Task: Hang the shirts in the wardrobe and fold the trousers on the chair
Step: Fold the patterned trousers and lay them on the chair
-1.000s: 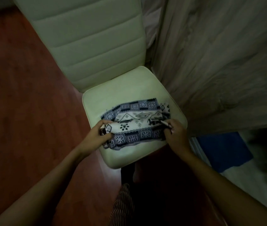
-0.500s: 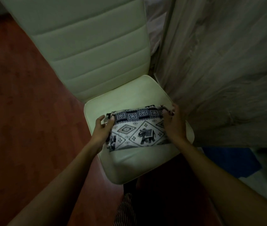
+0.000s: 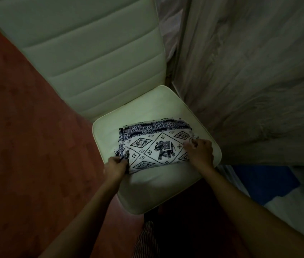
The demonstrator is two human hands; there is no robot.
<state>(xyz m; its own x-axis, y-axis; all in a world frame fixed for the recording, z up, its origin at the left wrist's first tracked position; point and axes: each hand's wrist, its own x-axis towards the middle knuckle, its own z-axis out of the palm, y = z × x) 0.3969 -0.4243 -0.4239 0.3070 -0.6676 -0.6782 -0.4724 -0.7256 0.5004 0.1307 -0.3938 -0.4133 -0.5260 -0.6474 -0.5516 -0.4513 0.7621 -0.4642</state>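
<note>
Folded trousers, white with a dark blue elephant and diamond print, lie as a compact rectangle on the seat of a cream padded chair. My left hand pinches the bundle's near left corner. At the bundle's right edge, my right hand rests with its fingers curled on the fabric. No shirts are in view.
A wood-grain wardrobe panel stands close against the chair's right side. Reddish wooden floor spreads to the left. Blue and white cloth lies low on the right. Striped fabric shows at the bottom edge.
The trousers were folded over once more, turning the elephant panel up. Both hands slid from the far corners back to the near left corner and the right edge.
</note>
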